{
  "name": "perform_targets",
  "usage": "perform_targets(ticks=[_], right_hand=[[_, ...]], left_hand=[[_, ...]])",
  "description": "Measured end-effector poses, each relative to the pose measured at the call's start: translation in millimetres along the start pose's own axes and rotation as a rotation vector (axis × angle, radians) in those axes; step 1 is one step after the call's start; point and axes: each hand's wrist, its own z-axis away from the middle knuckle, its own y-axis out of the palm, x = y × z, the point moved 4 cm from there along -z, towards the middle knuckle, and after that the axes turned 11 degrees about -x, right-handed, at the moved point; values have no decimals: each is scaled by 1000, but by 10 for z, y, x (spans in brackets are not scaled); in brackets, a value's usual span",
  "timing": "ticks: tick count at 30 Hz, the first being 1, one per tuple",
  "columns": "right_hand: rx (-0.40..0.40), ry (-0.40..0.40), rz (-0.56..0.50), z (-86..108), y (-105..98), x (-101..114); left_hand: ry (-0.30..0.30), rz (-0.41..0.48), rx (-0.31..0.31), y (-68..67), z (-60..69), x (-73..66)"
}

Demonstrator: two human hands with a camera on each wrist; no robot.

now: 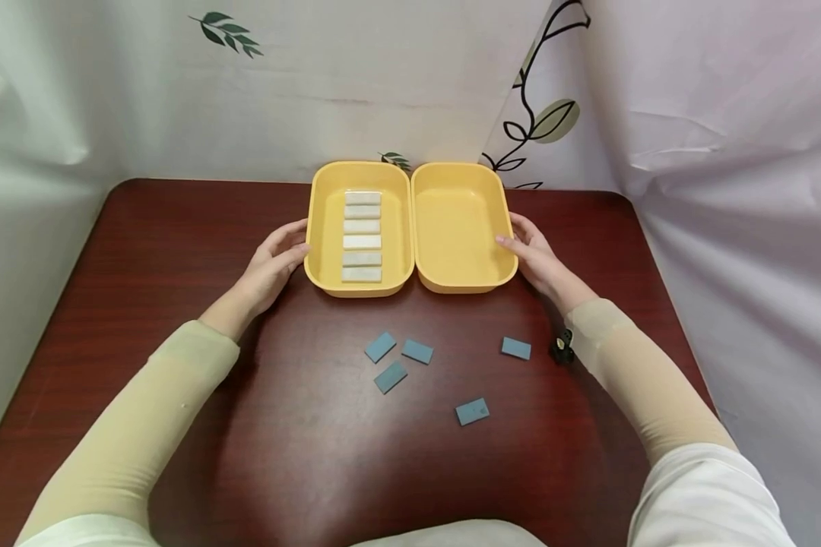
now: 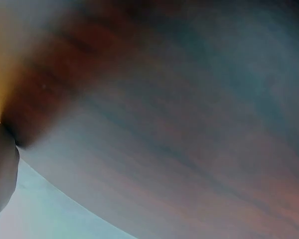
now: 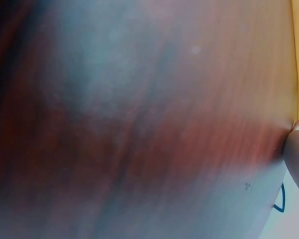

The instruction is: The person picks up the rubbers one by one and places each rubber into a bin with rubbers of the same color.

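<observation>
Backdrop [image 1: 417, 91]: pale sheeting, falling in folds at both sides, printed with a leafy sprig [image 1: 231, 32] at upper left and a black-outlined vine [image 1: 528, 125] right of centre
Table [image 1: 178, 220]: dark reddish brown, glossy toward the near middle
Left box [image 1: 396, 228]: yellow, open-topped, round-cornered, standing near the table's far edge
White tiles [image 1: 362, 242]: six, lying in one column on the floor of the left box
Right box [image 1: 458, 228]: yellow, similar in shape, just beside the left box
Left hand [image 1: 268, 270]: clamped on the outer side of the left box, thumb at the rim
Right hand [image 1: 540, 262]: clamped on the outer side of the right box, thumb over the rim, fingers outside
Hands together or apart: well apart, with both boxes between
Blue tiles [image 1: 391, 377]: five, scattered on the table nearer the person than the boxes; three grouped, one near the right cuff [image 1: 591, 327], one lowest
Small dark thing [image 1: 562, 346]: just beside that cuff, too small to identify
Wrist views: mostly blurred tabletop, with a little yellow at the edge
</observation>
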Motion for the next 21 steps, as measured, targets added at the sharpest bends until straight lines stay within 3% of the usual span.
perform_targets(ticks=[7, 14, 21], right_hand=[[15, -17, 9, -20, 15, -13], [-1, -19, 47, 0, -2, -42], [2, -17, 60, 2, -22, -16]], left_hand=[[-70, 49, 15, -41, 39, -80], [-131, -63, 10, -130, 267, -103], [-108, -240, -18, -134, 539, -112]])
